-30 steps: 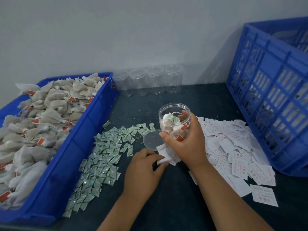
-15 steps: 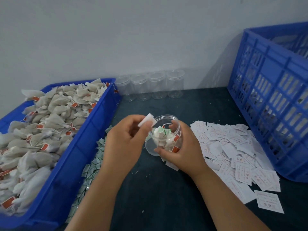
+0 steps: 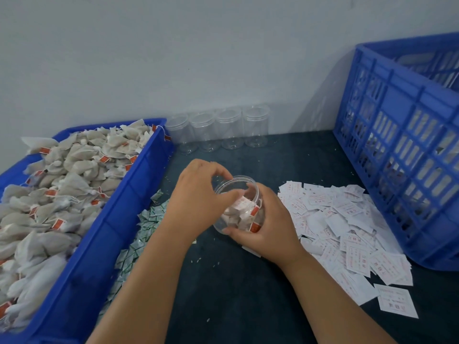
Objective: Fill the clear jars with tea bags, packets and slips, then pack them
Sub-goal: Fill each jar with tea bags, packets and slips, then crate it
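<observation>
On the near table (image 3: pixel 223 294), right hand (image 3: pixel 268 227): fingers are wrapped round the lower wall of the jar (image 3: pixel 238 214), holding it just off centre between the two paper heaps.
Left hand (image 3: pixel 198 197): fingers are curled over the jar's mouth and the thumb tip is on the slip (image 3: pixel 242 202); I cannot tell whether it pinches or only presses.
Jar's axis: the long axis is nearly upright, leaned a little, with the mouth up and toward the left hand and the base in the right palm.
Doing it well: probably push the slip flat against the wall, above the tea bags (image 3: pixel 233 219), keep the jar steady, then draw the thumb straight out.
Packets (image 3: pixel 139 232): a green heap to the left, beside the tray (image 3: pixel 129 207).
Loose slips (image 3: pixel 347 232): spread to the right.
Empty jars (image 3: pixel 218 130): a row at the wall.
Crate (image 3: pixel 402 145): far right.
</observation>
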A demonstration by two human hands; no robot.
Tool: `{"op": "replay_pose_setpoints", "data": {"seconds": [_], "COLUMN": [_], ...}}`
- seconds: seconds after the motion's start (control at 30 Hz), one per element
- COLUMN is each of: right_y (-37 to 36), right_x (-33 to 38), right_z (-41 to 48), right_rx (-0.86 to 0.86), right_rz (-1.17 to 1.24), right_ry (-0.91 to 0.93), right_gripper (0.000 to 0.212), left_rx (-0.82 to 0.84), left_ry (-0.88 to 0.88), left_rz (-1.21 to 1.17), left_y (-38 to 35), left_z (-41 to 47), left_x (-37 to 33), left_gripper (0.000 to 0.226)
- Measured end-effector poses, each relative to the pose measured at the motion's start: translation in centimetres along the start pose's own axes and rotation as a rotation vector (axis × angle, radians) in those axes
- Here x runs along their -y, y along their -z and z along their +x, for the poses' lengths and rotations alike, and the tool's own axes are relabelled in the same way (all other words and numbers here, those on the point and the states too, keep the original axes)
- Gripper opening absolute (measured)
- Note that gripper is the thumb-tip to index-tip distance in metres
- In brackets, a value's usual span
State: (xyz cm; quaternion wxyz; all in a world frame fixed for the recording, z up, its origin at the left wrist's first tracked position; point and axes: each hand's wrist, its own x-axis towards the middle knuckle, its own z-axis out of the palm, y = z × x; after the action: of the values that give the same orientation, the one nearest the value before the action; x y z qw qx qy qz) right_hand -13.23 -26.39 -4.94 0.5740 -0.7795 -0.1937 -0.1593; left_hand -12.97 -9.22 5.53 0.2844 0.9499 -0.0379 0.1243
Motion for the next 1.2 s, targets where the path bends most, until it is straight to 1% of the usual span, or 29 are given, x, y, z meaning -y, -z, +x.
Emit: {"op": "replay_pose_setpoints", "data": {"seconds": [0.03,0.1,0.13,0.17,0.2,0.23,0.3,0.33,0.4,0.5,0.53,0.63,0.67,0.77,0.83,0.9,1.0,1.1,1.2], "right_y": [0.0,0.0,0.0,0.0,0.1,0.1,0.1,0.1,0.2,0.2,0.2,0.2,0.2,0.1,0.0,0.1,0.1,0.1,0.2], "right_x": [0.0,0.0,0.0,0.0,0.0,0.0,0.0,0.0,0.0,-0.1,-0.1,0.2,0.2,0.1,0.0,-0.1,-0.1,0.0,0.0], "right_z": [0.0,-0.1,-0.1,0.0,0.0,0.0,0.1,0.1,0.0,0.0,0.0,0.0,0.0,0.0,0.0,0.0,0.1,0.1,0.1], "right_rx": [0.001,-0.002,-0.006,-0.012,-0.022,-0.034,-0.055,-0.059,-0.057,-0.051,-0.049,-0.059,-0.062,-0.065,-0.066,-0.073,-0.094,-0.124,-0.121], "right_rz": [-0.001,-0.013,-0.020,-0.026,-0.029,-0.027,-0.014,-0.009,-0.011,-0.010,-0.004,0.012,0.013,0.017,0.028,0.035,0.032,0.034,0.040], "right_ry": [0.002,0.005,0.004,0.000,-0.007,-0.016,-0.030,-0.037,-0.042,-0.041,-0.041,-0.039,-0.039,-0.045,-0.049,-0.046,-0.044,-0.034,-0.034], "right_gripper": [0.086,0.090,0.091,0.092,0.093,0.093,0.095,0.096,0.097,0.097,0.096,0.091,0.091,0.092,0.092,0.091,0.088,0.082,0.080], "left_rx": [-0.044,-0.184,-0.233,-0.228,-0.161,-0.048,0.162,0.205,0.180,0.133,0.135,0.143,0.152,0.157,0.135,0.104,0.046,-0.044,-0.193], "left_ry": [0.046,0.185,0.262,0.318,0.349,0.357,0.314,0.287,0.273,0.316,0.337,0.368,0.375,0.334,0.297,0.297,0.387,0.427,0.376], "left_rz": [-0.093,-0.305,-0.361,-0.355,-0.299,-0.212,-0.033,0.034,0.113,0.089,0.078,0.072,0.078,0.114,0.119,0.059,-0.111,-0.220,-0.186], "left_y": [-0.3,-0.9,-1.3,-1.8,-2.5,-3.2,-4.9,-5.7,-6.6,-7.1,-7.1,-6.9,-6.9,-6.9,-7.1,-7.3,-7.4,-7.2,-6.3], "left_z": [0.2,0.5,0.6,0.5,0.4,0.1,-0.7,-1.2,-1.8,-1.6,-1.4,-1.0,-0.9,-0.8,-0.9,-0.8,-0.8,-1.2,-1.6], "left_x": [0.3,0.9,1.4,2.1,3.1,3.9,5.2,5.5,5.7,5.8,5.8,5.7,5.7,5.5,5.3,5.2,5.5,6.3,6.8], "left_gripper": [0.028,0.024,0.021,0.018,0.014,0.012,0.019,0.021,0.031,0.049,0.049,0.035,0.036,0.051,0.055,0.056,0.056,0.045,0.031]}}
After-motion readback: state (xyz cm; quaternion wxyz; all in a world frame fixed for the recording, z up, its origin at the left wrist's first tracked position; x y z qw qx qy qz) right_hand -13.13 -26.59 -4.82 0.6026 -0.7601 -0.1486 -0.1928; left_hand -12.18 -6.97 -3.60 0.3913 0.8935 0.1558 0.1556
